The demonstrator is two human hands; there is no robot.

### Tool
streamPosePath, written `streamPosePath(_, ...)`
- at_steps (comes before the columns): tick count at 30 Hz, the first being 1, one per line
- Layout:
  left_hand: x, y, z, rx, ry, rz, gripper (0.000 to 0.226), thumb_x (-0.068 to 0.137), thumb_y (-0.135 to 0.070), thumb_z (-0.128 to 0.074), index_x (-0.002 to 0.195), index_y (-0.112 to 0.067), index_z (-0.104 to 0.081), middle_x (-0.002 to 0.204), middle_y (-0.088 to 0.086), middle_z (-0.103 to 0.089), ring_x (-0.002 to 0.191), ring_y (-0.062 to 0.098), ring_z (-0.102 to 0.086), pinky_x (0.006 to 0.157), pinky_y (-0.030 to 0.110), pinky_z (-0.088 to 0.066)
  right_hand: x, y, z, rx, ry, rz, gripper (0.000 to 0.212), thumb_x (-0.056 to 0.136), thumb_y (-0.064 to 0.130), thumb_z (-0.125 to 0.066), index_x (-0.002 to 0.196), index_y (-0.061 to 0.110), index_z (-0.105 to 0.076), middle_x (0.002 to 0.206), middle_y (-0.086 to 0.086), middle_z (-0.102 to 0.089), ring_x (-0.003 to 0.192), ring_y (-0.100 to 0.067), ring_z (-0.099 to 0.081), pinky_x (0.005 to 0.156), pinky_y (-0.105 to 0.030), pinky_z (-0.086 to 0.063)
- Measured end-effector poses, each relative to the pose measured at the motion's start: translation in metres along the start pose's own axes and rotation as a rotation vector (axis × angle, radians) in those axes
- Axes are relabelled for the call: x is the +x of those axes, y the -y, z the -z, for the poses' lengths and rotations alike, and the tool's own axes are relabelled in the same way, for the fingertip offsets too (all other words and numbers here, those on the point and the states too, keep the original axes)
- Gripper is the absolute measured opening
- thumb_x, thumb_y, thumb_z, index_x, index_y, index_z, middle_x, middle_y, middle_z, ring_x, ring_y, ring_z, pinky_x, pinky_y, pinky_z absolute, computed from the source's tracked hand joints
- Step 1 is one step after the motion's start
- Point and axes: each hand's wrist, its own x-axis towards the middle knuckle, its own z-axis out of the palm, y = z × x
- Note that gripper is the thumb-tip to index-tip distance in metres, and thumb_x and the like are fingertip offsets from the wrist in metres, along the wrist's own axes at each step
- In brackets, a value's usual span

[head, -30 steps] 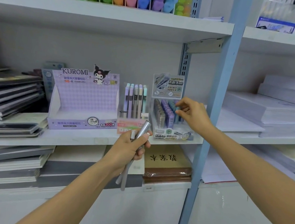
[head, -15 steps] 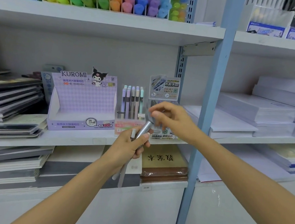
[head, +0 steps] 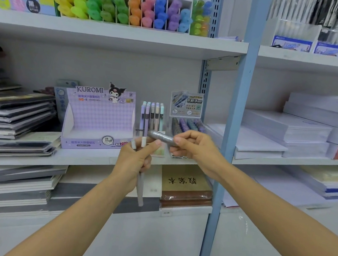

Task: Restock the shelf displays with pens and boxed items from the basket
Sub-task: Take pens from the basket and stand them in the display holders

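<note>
A few pale pens (head: 140, 179) are gripped upright in the left hand (head: 134, 162), their capped tips standing above the fist and their barrels hanging below it. A grey, glittery pen (head: 161, 137) is pinched at one end by the fingers of the right hand (head: 195, 147) and is held roughly level, its free end reaching over the left hand's thumb; whether it touches that thumb cannot be told because of blur. Both hands are held in front of the middle shelf (head: 88, 157), between the camera and the displays.

On that shelf a purple Kuromi display box (head: 99, 119) is seen with its tray empty at the front. Just beside it to the right, a small stand of pastel pens (head: 152, 116) is placed upright, and next to that a clear display (head: 186, 117) with a printed header card holds rows of dark glittery pens tilted backwards. This last display is partly hidden by the right hand.

Stacked notebooks (head: 12, 117) are piled on the left of the same shelf. On the shelf above, a rack of coloured highlighters (head: 125, 8) is ranged from yellow through green, orange, pink and blue to purple. Beyond the blue upright post (head: 233, 123), reams of white paper (head: 304, 127) are stacked. The basket is not in view.
</note>
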Motion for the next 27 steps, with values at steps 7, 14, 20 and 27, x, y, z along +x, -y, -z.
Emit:
streamPosePath(7,-0.010,-0.004,-0.006,0.094,0.007,-0.041,0.020,0.085,-0.021,-0.072,0.104,-0.016,-0.069,0.049,-0.006,-0.038,0.040,0.007,-0.028,0.038,0.016,-0.025,-0.012,-0.004,-0.007,-0.119,0.158,-0.094,0.019,0.087,0.020,-0.066,0.098,0.005,-0.063,0.097,-0.011,-0.074,0.087,-0.022,-0.071,0.074,-0.025,-0.057)
streamPosePath(14,-0.014,-0.004,-0.017,0.337,0.117,-0.087,0.013,0.088,-0.020,-0.071,0.097,-0.011,-0.073,0.047,-0.012,-0.043,0.041,0.004,-0.031,0.039,0.016,-0.028,-0.008,0.009,-0.005,-0.436,-0.010,0.142,0.020,0.089,0.026,-0.067,0.109,0.025,-0.069,0.103,-0.002,-0.070,0.095,-0.015,-0.065,0.080,-0.024,-0.056)
streamPosePath(20,-0.003,0.000,-0.020,0.286,0.174,0.127,0.013,0.095,-0.022,-0.058,0.083,-0.016,-0.057,0.057,-0.008,-0.034,0.045,0.007,-0.024,0.041,0.019,-0.022,-0.005,0.010,0.020,-0.411,-0.163,0.159,0.016,0.092,0.012,-0.063,0.106,0.017,-0.069,0.090,-0.001,-0.070,0.073,-0.005,-0.063,0.069,-0.019,-0.052)
streamPosePath(27,0.013,0.013,-0.024,0.212,0.238,0.239,0.020,0.099,-0.005,-0.035,0.098,-0.004,-0.055,0.065,0.000,-0.048,0.046,0.005,-0.037,0.041,0.017,-0.032,0.026,0.009,0.075,-0.554,-0.555,0.217,0.022,0.092,0.006,-0.061,0.113,0.002,-0.068,0.093,-0.009,-0.067,0.085,-0.020,-0.063,0.080,-0.032,-0.057)
